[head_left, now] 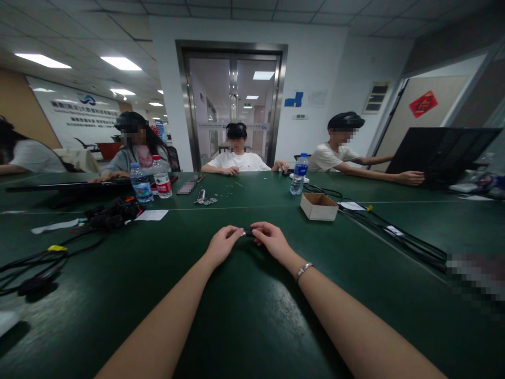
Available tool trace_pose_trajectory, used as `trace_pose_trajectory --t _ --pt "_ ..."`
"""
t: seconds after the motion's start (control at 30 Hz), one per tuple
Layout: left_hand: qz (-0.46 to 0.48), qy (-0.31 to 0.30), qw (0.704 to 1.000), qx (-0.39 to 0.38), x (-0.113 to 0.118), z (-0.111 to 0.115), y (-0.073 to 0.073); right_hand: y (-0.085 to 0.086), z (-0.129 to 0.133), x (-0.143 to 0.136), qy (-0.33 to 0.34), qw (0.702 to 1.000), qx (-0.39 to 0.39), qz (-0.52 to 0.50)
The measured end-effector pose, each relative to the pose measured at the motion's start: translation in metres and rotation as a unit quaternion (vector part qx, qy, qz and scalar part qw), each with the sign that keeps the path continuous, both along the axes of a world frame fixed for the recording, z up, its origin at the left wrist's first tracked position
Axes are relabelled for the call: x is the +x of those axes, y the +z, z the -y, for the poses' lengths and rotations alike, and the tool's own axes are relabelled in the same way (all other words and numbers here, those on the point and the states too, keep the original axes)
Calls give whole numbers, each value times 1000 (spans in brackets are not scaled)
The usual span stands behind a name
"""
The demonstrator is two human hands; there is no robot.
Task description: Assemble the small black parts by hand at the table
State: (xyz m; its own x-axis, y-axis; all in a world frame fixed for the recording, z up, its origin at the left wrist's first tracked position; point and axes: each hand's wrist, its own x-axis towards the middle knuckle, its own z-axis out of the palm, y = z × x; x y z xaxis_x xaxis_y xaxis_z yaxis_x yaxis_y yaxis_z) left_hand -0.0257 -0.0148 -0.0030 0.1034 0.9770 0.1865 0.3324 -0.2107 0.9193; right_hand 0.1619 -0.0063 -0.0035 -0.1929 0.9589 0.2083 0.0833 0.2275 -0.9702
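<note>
On the green table [240,321], bare forearms reach up from the lower edge of the frame, a silver bracelet [304,271] round the right wrist. At the centre, the left hand [222,245] pinches one end of a small dark object [248,233] and the right hand [274,239] grips its other end, fingertips partly hiding it. The step in hand looks like close two-handed work on this piece, whether joining, parting or just turning it I cannot tell; the next move seems to call for a steady hold on both ends and light finger pressure.

Farther off, right of centre, a small open-topped box [319,213] shows its brown inside; its near wall hides some of the bottom. Beyond, at middle left, stand a blue-capped bottle [141,185] and a red-capped bottle [162,183], upright, with what seems clear liquid. Right of centre, farther still, another labelled bottle [299,176] stands upright, its fill level hard to judge
</note>
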Motion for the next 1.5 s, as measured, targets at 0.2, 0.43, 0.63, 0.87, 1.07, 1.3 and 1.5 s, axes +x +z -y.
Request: trace_pose_trajectory --t 0.2,0.43,0.63,0.87,1.07,1.3,1.5 --pt "67 -15 998 11 -2 -6 -6 1 1 0 0 1000 4 1" --pt "-64 19 998 -1 1 -3 -1 0 -1 0 3 1000 -4 -7" --pt "5 5 1000 1 0 -3 -2 -1 -1 1 5 1000 -3 0" --pt "-6 -21 1000 17 0 -1 -3 -6 -4 1 6 1000 9 -10" --pt "-26 -24 999 13 2 1 -3 -5 -4 2 9 1000 9 -2" --pt "-30 -12 999 18 2 1 -3 -5 -4 0 4 1000 9 -9" --pt "-7 -26 999 45 1 0 -4 -3 -2 0 1 1000 8 -7"
